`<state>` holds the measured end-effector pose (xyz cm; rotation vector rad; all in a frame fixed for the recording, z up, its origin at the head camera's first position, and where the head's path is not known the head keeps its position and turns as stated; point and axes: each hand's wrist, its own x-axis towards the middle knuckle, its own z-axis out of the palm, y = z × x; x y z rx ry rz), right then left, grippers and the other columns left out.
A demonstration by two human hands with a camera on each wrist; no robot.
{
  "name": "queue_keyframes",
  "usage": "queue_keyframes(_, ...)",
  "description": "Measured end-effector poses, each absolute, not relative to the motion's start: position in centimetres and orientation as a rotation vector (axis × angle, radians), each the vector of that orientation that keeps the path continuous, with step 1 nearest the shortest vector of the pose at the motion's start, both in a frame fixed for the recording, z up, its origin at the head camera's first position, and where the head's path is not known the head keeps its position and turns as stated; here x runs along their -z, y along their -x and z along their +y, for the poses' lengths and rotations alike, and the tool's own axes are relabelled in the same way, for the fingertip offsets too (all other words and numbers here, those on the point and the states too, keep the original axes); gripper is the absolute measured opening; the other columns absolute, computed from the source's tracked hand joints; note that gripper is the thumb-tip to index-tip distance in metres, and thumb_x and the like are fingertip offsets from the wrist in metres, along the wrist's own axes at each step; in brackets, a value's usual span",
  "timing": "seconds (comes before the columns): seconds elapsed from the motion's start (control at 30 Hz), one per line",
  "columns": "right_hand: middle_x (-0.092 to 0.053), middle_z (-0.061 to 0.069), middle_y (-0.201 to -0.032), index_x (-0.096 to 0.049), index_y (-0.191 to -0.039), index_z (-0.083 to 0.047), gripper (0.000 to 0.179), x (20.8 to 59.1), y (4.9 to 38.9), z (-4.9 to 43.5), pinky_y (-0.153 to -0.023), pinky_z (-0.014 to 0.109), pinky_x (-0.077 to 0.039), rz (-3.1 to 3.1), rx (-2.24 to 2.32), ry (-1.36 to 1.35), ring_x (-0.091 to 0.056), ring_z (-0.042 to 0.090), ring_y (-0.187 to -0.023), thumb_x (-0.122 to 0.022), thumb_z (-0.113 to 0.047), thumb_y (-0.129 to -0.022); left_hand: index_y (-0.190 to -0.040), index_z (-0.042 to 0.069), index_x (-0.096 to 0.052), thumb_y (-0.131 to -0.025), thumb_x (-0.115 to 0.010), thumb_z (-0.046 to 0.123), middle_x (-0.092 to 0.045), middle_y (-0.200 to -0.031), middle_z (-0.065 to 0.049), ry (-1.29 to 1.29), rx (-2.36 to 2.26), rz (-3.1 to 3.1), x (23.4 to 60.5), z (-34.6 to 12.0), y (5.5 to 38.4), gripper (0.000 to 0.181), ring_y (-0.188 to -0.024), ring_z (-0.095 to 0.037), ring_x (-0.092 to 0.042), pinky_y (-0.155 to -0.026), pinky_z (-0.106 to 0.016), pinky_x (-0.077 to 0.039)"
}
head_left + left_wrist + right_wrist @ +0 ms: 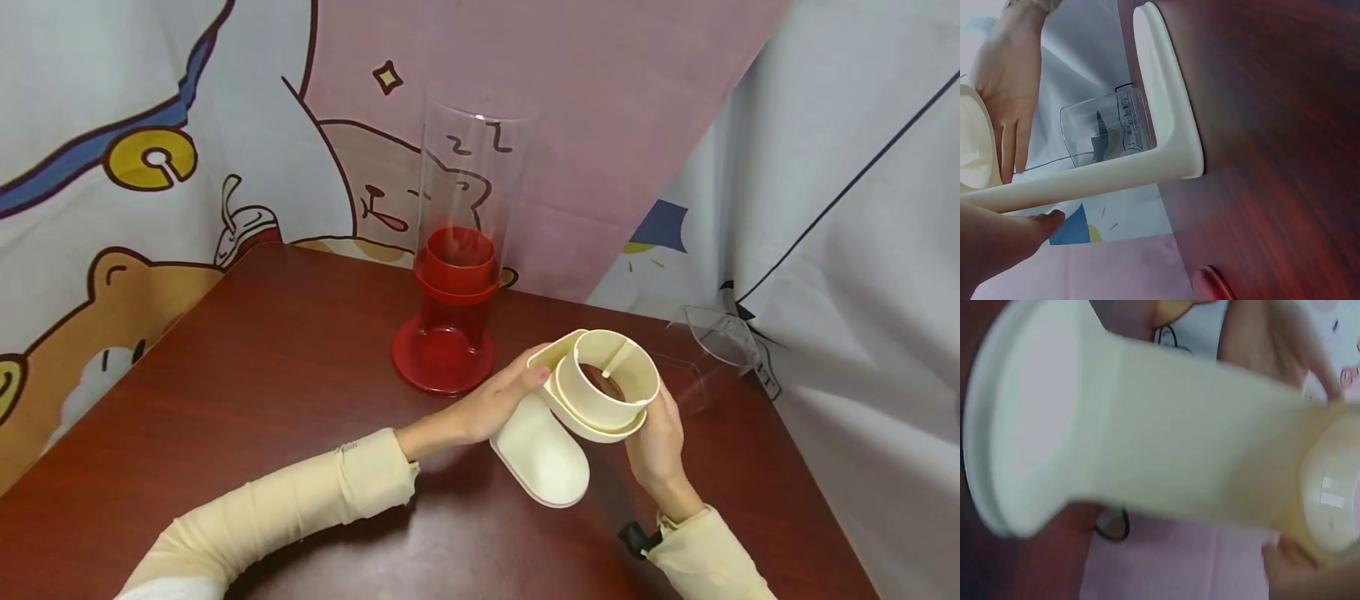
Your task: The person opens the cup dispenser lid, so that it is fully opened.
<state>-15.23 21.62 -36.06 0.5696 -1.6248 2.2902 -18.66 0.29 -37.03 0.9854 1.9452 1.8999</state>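
A cream plastic stand with a flat rounded base (543, 458), an upright column (1104, 178) and a round open collar (609, 392) at its top is between both hands. My left hand (498, 404) grips the left side of its top, thumb over the edge and fingers hidden behind. On the other side my right hand (660, 442) rests against the collar. Its fingers lie mostly straight in the left wrist view, and its thumb is hidden in the head view. The base is right at the table top.
Toward the back stands a red plastic stand (453, 325) with a tall clear tube (472, 175) in its collar. A clear open container (723, 342) is at the back right of the dark red wooden table (315, 350). A printed curtain (600, 125) hangs behind.
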Motion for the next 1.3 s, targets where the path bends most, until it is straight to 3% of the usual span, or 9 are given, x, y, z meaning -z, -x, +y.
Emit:
queue_keyframes(0.2, -0.059, 0.006, -0.125, -0.048, -0.141, 0.003, 0.041, 36.5, 13.3, 19.0, -0.103, 0.023, -0.045, -1.611, -2.065, -0.425, -0.054, 0.014, -0.116, -0.034, -0.019, -0.110, -0.150, 0.016, -0.039, -0.107, -0.026, 0.040, -0.054, -0.138, -0.015, -0.772, -1.938, 1.966, 36.5, 0.4, 19.3, 0.050, -0.112, -0.021, -0.062, -0.097, -0.040, -0.054)
queue_keyframes(0.47, -0.041, 0.005, -0.152, -0.027, -0.155, 0.001, 0.053, 37.0, 11.5, 19.0, -0.113, 0.016, -0.029, -1.838, -1.891, -0.514, -0.036, 0.011, -0.141, -0.024, -0.027, -0.111, -0.154, 0.019, -0.035, -0.107, -0.029, 0.043, -0.039, -0.158, -0.002, -0.742, -1.915, 2.117, 36.3, 0.5, 19.6, 0.054, -0.145, -0.016, -0.036, -0.123, -0.042, -0.025)
queue_keyframes(0.67, -0.019, 0.011, -0.166, -0.017, -0.159, -0.007, 0.088, 34.9, 12.7, 21.3, -0.114, 0.015, -0.025, -2.020, -1.702, -0.791, -0.021, 0.021, -0.151, -0.051, -0.059, -0.097, -0.161, 0.027, -0.012, -0.090, -0.038, 0.079, -0.013, -0.167, 0.006, -0.842, -1.733, 2.468, 34.6, -0.5, 17.4, 0.091, -0.153, -0.015, -0.017, -0.123, -0.050, -0.022)
queue_keyframes(0.8, -0.015, 0.008, -0.168, -0.015, -0.161, -0.014, 0.105, 33.9, 14.9, 22.7, -0.111, 0.012, -0.027, -2.178, -1.666, -0.894, -0.024, 0.017, -0.149, -0.060, -0.072, -0.085, -0.161, 0.030, -0.002, -0.076, -0.059, 0.081, 0.000, -0.167, 0.014, -0.944, -1.522, 2.661, 33.2, 0.0, 16.4, 0.114, -0.155, -0.013, -0.006, -0.122, -0.054, -0.022)
queue_keyframes(0.9, -0.022, 0.002, -0.166, -0.014, -0.161, -0.017, 0.109, 34.3, 15.5, 23.2, -0.105, 0.013, -0.034, -2.300, -1.641, -0.885, -0.034, 0.010, -0.142, -0.058, -0.076, -0.081, -0.161, 0.027, -0.001, -0.070, -0.071, 0.076, 0.003, -0.167, 0.016, -0.939, -1.367, 2.727, 33.0, 1.0, 16.3, 0.125, -0.155, -0.016, -0.010, -0.120, -0.055, -0.026)
queue_keyframes(1.03, -0.045, 0.003, -0.150, -0.016, -0.161, -0.020, 0.107, 34.8, 15.1, 23.1, -0.097, 0.014, -0.042, -2.369, -1.617, -0.801, -0.048, 0.008, -0.128, -0.064, -0.070, -0.080, -0.162, 0.019, -0.006, -0.066, -0.075, 0.075, -0.004, -0.168, 0.007, -0.965, -1.213, 2.757, 33.0, 1.5, 16.9, 0.130, -0.153, -0.021, -0.020, -0.119, -0.050, -0.031)
queue_keyframes(1.1, -0.053, 0.004, -0.139, -0.018, -0.161, -0.022, 0.103, 34.6, 14.9, 22.9, -0.095, 0.014, -0.044, -2.393, -1.585, -0.739, -0.052, 0.009, -0.121, -0.071, -0.062, -0.081, -0.159, 0.015, -0.019, -0.064, -0.077, 0.075, -0.023, -0.163, 0.003, -1.034, -1.146, 2.783, 32.5, 1.3, 17.5, 0.126, -0.147, -0.017, -0.031, -0.116, -0.043, -0.037)
queue_keyframes(1.2, -0.052, 0.004, -0.141, -0.019, -0.160, -0.025, 0.101, 34.0, 14.9, 22.5, -0.094, 0.012, -0.043, -2.449, -1.466, -0.654, -0.054, 0.011, -0.119, -0.075, -0.055, -0.082, -0.151, 0.011, -0.030, -0.064, -0.077, 0.074, -0.038, -0.149, 0.002, -1.122, -0.990, 2.822, 31.0, 0.7, 18.3, 0.117, -0.135, -0.013, -0.042, -0.112, -0.036, -0.042)
queue_keyframes(1.3, -0.044, 0.003, -0.152, -0.017, -0.160, -0.025, 0.101, 33.8, 14.7, 22.5, -0.098, 0.011, -0.039, -2.510, -1.335, -0.560, -0.052, 0.015, -0.123, -0.074, -0.056, -0.083, -0.150, 0.010, -0.030, -0.065, -0.075, 0.076, -0.039, -0.147, 0.001, -1.144, -0.824, 2.802, 29.6, 0.7, 18.8, 0.116, -0.132, -0.013, -0.042, -0.112, -0.033, -0.042)
